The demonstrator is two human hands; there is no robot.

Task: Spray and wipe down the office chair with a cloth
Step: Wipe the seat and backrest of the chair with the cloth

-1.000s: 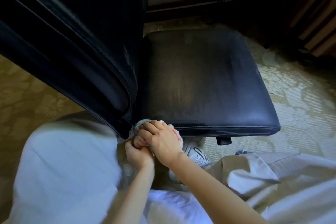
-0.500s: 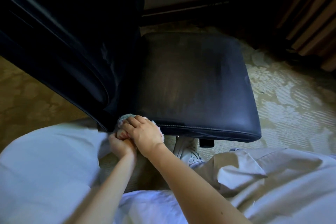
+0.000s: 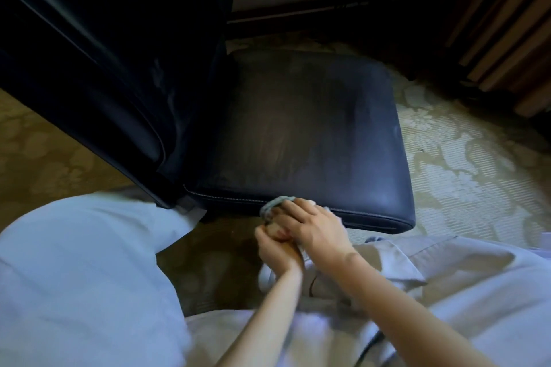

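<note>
At the seat's [image 3: 298,134] near edge, about six o'clock of the cushion, the right hand [image 3: 313,225] lies with fingers curled over the cloth [image 3: 275,205], pressing it to the seam. Just at its seven o'clock, the left hand [image 3: 275,249] is fisted; what it grips, I cannot tell.

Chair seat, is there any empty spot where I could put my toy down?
Yes: the seat top is bare from the backrest across to its far edges. Only the near edge is crowded, where the right hand presses the cloth beside the left hand.
</note>
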